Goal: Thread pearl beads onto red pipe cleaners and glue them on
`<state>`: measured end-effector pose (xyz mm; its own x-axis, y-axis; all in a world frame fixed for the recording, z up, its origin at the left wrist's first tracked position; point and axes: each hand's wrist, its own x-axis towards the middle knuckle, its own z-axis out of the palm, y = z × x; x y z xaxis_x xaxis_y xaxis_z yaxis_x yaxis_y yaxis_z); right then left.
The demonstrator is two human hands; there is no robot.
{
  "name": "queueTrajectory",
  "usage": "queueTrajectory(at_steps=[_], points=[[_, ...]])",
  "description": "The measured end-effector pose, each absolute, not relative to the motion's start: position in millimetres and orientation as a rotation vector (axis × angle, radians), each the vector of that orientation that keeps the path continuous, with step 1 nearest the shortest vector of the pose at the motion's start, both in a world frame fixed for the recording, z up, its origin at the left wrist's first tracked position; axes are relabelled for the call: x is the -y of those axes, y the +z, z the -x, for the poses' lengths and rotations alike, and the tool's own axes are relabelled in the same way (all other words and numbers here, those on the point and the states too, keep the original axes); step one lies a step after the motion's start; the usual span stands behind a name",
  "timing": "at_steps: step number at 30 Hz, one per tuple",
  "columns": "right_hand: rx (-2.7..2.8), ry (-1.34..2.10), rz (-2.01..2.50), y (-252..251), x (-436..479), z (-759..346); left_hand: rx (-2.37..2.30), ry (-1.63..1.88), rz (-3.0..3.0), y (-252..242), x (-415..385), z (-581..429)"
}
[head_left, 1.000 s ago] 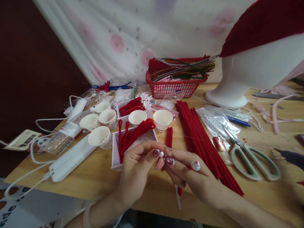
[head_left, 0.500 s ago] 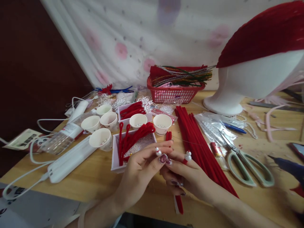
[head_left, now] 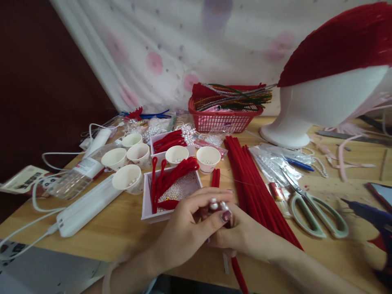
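In the head view my left hand [head_left: 188, 230] and my right hand [head_left: 241, 232] are pressed together above the near table edge. Round white pearl beads [head_left: 213, 203] show between my curled fingers, with my left thumb lying beside them. My right hand's fingers are wrapped under and partly hidden. Out from below my hands hangs a red fuzzy chenille stem [head_left: 238, 273]; whether it joins the beads is hidden. Left of my hands stands a white box [head_left: 148, 204] with looped red stems [head_left: 177, 179] over small pearls.
Paper cups [head_left: 128, 179] stand behind the box. Long red chenille stems [head_left: 254, 188], scissors [head_left: 309, 204] and a glue gun [head_left: 367, 212] lie to the right. A red basket [head_left: 225, 120] and a white foam head [head_left: 318, 106] are at the back; a power strip [head_left: 82, 208] lies left.
The pearl beads, held apart before, are now side by side between my hands. My right hand has turned inward, and the red stem below hangs lower.
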<state>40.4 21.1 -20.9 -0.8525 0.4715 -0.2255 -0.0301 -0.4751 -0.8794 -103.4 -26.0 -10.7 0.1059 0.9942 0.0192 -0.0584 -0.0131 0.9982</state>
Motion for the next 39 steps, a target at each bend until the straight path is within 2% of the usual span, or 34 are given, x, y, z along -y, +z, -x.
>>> queueTrajectory(at_steps=[6,13,39], points=[[1.225,2.486,0.558,-23,-19,-44,-1.008,1.289,-1.015,-16,31,108],[1.254,2.413,0.493,-20,-20,-43,-0.971,1.442,-0.75,-19,29,109],[1.33,2.368,0.465,-29,-19,-48,-0.853,1.423,-0.894,-27,32,108]])
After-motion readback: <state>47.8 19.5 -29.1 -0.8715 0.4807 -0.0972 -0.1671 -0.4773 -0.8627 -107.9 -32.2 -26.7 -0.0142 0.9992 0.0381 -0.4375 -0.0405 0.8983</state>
